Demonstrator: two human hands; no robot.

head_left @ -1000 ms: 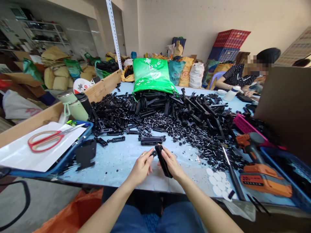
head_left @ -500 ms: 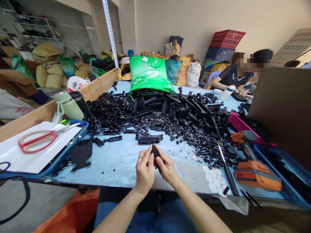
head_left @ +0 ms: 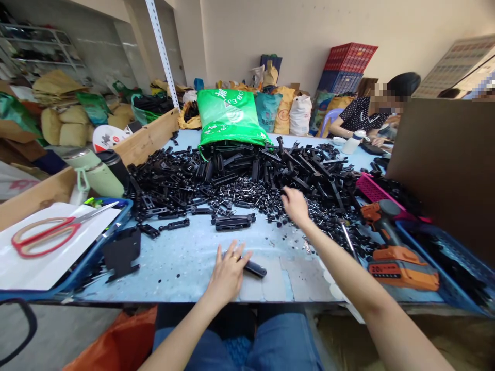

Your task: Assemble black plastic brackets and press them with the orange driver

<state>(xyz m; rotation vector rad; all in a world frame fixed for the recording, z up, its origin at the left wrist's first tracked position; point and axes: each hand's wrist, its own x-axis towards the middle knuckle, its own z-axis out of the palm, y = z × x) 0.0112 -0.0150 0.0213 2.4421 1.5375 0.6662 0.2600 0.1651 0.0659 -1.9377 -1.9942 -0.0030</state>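
My left hand (head_left: 228,270) lies over the near part of the table with its fingers spread. Under and beside its fingertips rests a long narrow black plastic part (head_left: 255,268), its near end sticking out to the right. My right hand (head_left: 296,206) is stretched over the heap of small black-headed metal pins (head_left: 247,193). Its fingers are curled and bunched; anything between them is hidden. Just beyond my left hand lies a larger black plastic assembly (head_left: 233,222), apart from it.
Black plastic parts (head_left: 166,178) are piled across the table below a green sack (head_left: 230,116). To the right stand an orange cordless drill (head_left: 402,268) and a blue basket (head_left: 444,270). Scissors (head_left: 46,237) lie on paper at left. A co-worker (head_left: 359,116) sits beyond.
Both hands held the black part together; now they are apart. The part lies on the table by my left hand, while my right hand has moved forward and right to the heap.
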